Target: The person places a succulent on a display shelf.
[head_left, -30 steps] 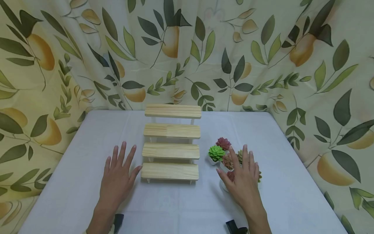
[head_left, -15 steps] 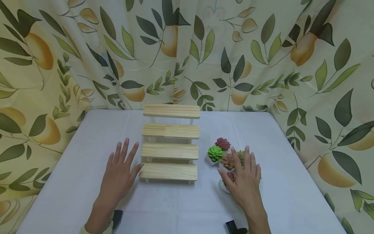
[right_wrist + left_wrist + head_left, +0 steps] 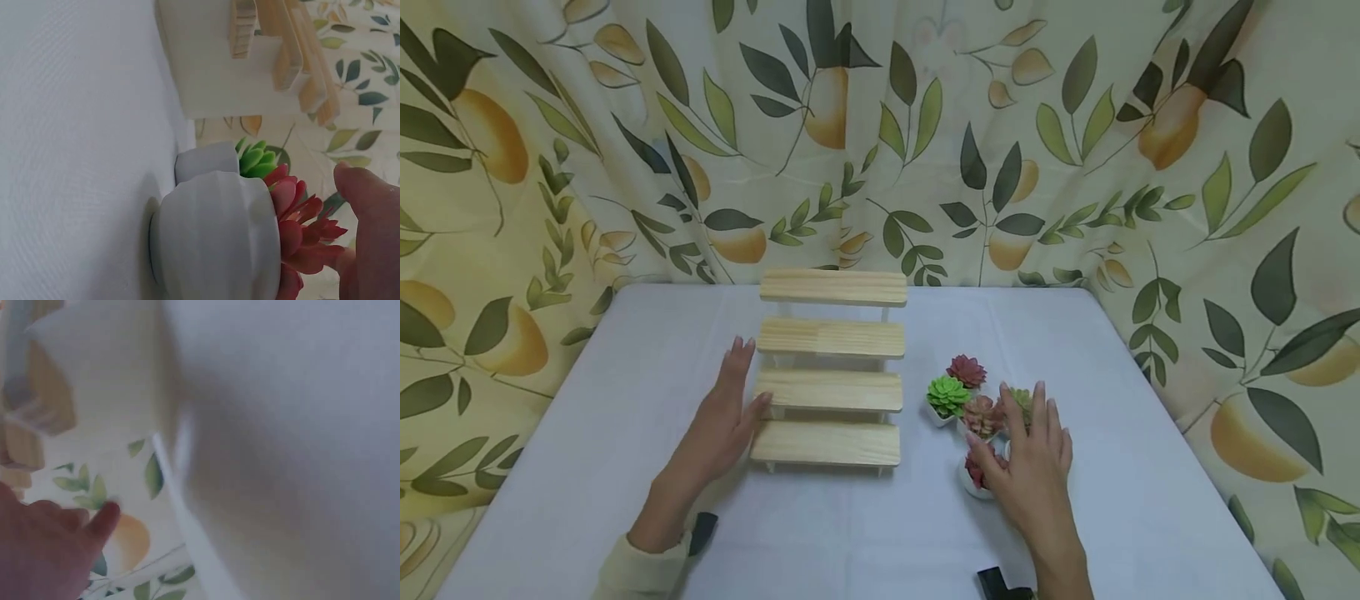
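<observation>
A tiered wooden display stand (image 3: 829, 389) with several pale shelves stands mid-table. My left hand (image 3: 715, 425) is at its left side, fingers extended and thumb by the second-lowest shelf's end; contact cannot be told. In the left wrist view, that hand (image 3: 50, 540) is blurred. My right hand (image 3: 1033, 467) hovers over small potted succulents with fingers spread, holding nothing visible. Around it are a bright green succulent (image 3: 948, 396), a dark red one (image 3: 967, 371), a pinkish one (image 3: 981, 416) and a partly hidden red one. The right wrist view shows that red succulent (image 3: 303, 234) in a fluted white pot (image 3: 215, 240).
A white cloth (image 3: 850, 533) covers the table. Behind and at both sides hangs a curtain (image 3: 880, 183) printed with fruit and leaves. A black wrist device (image 3: 1000, 583) shows below my right hand.
My left hand has turned and moved up and right towards the stand's side. The right hand has shifted slightly, uncovering more of the front red succulent. The stand and pots appear unmoved on the table.
</observation>
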A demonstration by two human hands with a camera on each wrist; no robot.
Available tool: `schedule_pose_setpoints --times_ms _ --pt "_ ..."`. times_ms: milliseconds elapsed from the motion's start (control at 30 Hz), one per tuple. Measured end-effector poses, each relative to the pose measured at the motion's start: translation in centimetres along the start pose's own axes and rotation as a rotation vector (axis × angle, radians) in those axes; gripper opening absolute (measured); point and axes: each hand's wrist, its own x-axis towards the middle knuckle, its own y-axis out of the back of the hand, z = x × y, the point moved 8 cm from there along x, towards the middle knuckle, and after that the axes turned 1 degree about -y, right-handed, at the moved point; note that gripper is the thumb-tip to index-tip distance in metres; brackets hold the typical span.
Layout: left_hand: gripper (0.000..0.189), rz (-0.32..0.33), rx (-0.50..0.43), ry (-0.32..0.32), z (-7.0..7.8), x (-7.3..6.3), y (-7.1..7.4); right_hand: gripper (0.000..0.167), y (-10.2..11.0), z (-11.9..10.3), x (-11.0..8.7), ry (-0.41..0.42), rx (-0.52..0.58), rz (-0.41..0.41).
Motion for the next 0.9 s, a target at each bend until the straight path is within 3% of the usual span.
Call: schedule_pose_setpoints --times_ms 167,300,433,567,700,767,900 --pt "0.069 -0.094 -0.421 0.054 -1.0 0.7 -2.1 0.08 -0.2 0.6 -0.1 -0.016 0.003 0.007" --pt "0.072 -0.138 -0.599 0.098 -1.4 0.6 -3.0 0.077 -0.1 0.8 -0.1 -0.036 0.013 0.015" --pt "0.086 -0.174 -0.702 0.099 -1.5 0.3 -3.5 0.077 0.3 1.7 -0.1 -0.135 0.002 0.005" --pt "0.102 -0.208 -0.742 0.092 -2.0 -0.3 -3.8 0.081 0.3 3.0 -0.1 -0.256 0.032 -0.038" --pt "0.11 -0.247 -0.778 0.063 -2.6 -0.7 -4.1 0.084 -0.2 4.0 -0.1 -0.316 0.098 -0.089" --pt "0.108 -0.263 -0.808 0.036 -2.8 -0.8 -4.3 0.083 -0.5 4.3 -0.2 -0.337 0.125 -0.115" --pt "0.086 -0.278 -0.827 -0.035 -3.2 -1.1 -4.5 0.078 -0.7 4.7 -0.4 -0.361 0.153 -0.135"
